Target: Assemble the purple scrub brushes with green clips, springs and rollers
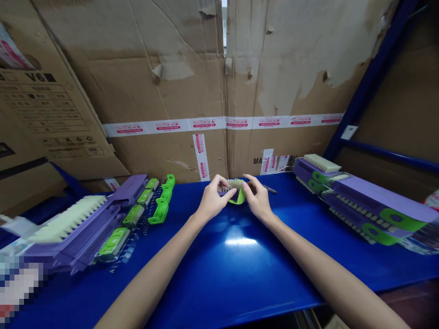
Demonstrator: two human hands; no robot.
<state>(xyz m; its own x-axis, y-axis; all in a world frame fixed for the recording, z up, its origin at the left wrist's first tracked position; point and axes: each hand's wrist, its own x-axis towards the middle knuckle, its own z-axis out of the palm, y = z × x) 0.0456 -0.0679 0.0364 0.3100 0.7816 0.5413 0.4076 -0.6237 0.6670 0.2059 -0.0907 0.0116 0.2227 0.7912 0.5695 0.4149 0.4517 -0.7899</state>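
Near the far edge of the blue table, both of my hands are at a small brush (233,183) with pale bristles, a purple body and a green end piece (241,195). My left hand (215,197) pinches its left side, the thumb lying across the front. At the other end, my right hand (258,197) has its thumb and fingertips closed at the green piece. The fingers hide part of the brush, so how the green piece joins the body cannot be made out.
Purple brush parts (92,228) are stacked on the left, beside green-topped clear pieces (115,242), springs (151,205) and green clips (159,211). Stacked brushes with green ends (373,194) lie right. A thin dark tool (270,189) rests behind my right hand. Cardboard (171,91) walls the back.
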